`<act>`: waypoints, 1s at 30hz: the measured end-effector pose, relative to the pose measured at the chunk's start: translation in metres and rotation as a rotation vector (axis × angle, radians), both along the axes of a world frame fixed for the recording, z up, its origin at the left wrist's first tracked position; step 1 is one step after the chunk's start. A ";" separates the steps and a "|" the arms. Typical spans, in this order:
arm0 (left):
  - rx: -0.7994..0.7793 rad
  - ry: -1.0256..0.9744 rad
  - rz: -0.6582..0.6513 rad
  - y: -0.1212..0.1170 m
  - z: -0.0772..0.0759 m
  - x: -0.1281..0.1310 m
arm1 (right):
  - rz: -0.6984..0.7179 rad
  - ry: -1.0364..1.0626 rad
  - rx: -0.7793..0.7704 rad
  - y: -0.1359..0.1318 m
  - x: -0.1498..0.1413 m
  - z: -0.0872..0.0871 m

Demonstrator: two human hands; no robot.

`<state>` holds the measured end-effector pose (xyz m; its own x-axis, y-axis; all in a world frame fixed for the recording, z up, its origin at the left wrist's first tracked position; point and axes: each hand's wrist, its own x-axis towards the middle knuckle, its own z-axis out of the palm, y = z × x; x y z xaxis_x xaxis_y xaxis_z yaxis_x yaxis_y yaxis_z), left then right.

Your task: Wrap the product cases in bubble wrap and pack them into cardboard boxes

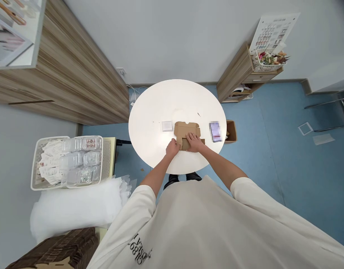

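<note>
A flat brown cardboard box blank (186,131) lies near the front of a round white table (155,108). My right hand (194,142) lies on its near flap, fingers stretched flat and pressing down. My left hand (172,148) rests at the blank's near left corner with its fingers curled against the cardboard edge. A small white square item (167,126) sits just left of the blank. On the right lies a small purple and white packet (216,131).
A brown box (231,131) stands on the blue floor beside the table's right edge. A white basket of clear packets (68,161) sits to my left above a white foam roll (76,207). Wooden cabinets (76,82) and a shelf (239,74) line the wall.
</note>
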<state>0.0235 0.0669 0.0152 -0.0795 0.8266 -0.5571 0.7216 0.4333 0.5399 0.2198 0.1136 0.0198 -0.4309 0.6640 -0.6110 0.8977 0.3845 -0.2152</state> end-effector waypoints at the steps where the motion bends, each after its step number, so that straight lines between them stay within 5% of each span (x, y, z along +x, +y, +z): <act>1: -0.006 0.020 -0.019 0.001 0.000 0.000 | -0.001 0.000 0.000 0.000 0.000 0.000; 16: -0.034 0.241 -0.261 0.005 0.004 0.004 | -0.004 -0.003 -0.029 0.008 0.003 0.001; 30: -0.150 0.322 -0.308 0.009 0.011 0.006 | 0.020 0.009 0.001 0.006 0.005 -0.005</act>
